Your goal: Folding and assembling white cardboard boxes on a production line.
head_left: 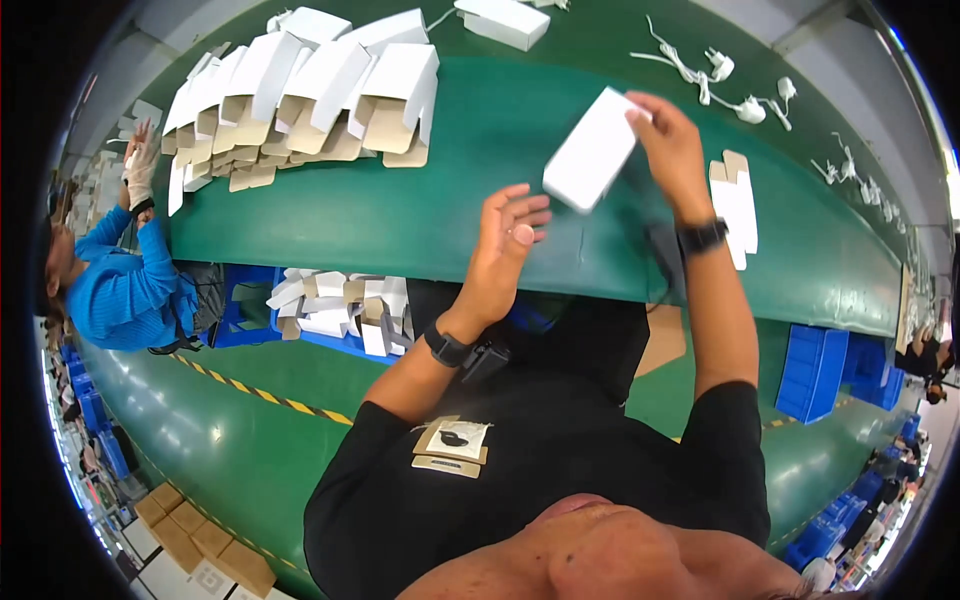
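Note:
A closed white carton (590,152) is held tilted above the green table by my right hand (672,145), whose fingers and thumb grip its far right end. My left hand (505,240) is off the carton, just left of its near end. Its fingers are loosely apart and nothing shows in them. To the right of my right wrist lies a flattened white carton (738,212). Several white cartons with open flaps (320,95) are stacked in overlapping rows at the left of the table.
White cables with plugs (720,70) lie along the far right of the green table (480,110). Another white box (505,22) is at the far side. Below the near edge stands a blue crate (350,345) of white cartons. Blue bins (810,375) are at right. A person in blue (125,285) works at left.

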The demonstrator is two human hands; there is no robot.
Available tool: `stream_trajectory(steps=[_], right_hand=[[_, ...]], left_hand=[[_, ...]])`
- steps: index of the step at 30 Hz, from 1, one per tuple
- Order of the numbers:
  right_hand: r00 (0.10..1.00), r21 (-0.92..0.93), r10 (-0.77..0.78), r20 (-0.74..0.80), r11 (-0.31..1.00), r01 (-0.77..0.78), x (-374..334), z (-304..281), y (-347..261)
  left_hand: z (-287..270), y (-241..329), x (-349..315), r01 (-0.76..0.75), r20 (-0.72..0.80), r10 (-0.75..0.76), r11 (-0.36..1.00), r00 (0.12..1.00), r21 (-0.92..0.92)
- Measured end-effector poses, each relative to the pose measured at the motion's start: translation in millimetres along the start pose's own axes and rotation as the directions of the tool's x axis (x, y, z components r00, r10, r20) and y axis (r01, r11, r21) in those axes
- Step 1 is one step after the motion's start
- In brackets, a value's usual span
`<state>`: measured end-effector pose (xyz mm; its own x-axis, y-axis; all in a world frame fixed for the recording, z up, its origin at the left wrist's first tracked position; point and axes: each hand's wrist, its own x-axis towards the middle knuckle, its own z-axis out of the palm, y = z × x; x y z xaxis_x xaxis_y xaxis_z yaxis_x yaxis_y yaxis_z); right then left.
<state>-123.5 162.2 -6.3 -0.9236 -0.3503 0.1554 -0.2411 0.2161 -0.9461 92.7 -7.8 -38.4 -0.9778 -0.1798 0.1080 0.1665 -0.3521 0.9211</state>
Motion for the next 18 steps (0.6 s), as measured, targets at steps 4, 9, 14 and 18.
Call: stream_trajectory(steps=[4, 9, 14, 18], right_hand=[[0.973, -0.172, -0.043, -0.227, 0.985, 0.003, 132.2, -8.6, 60.7], [0.898, -0.6, -0.242, -0.367, 0.799, -0.03, 172.0, -31.7, 80.9], [0.979, -0.748, -0.176, -0.106, 0.663, 0.038, 20.5, -124.2, 34.8], [0.981, -0.884, -0.191, -0.045, 0.465, 0.05, -109.9, -176.1, 105.0]], left_hand=[[5.4, -6.8, -3.1, 0.061, 0.082, -0.067, 0.995, 0.994, 0.081], [-3.6, -0.2, -20.7, -0.017, 0.232, -0.039, 0.972, 0.972, 0.233], [-10.5, 14.0, -37.1, 0.018, 0.163, -0.066, 0.959, 0.984, 0.281], [2.8, 20.2, -20.8, -0.01, 0.328, -0.076, 0.967, 0.941, 0.253]])
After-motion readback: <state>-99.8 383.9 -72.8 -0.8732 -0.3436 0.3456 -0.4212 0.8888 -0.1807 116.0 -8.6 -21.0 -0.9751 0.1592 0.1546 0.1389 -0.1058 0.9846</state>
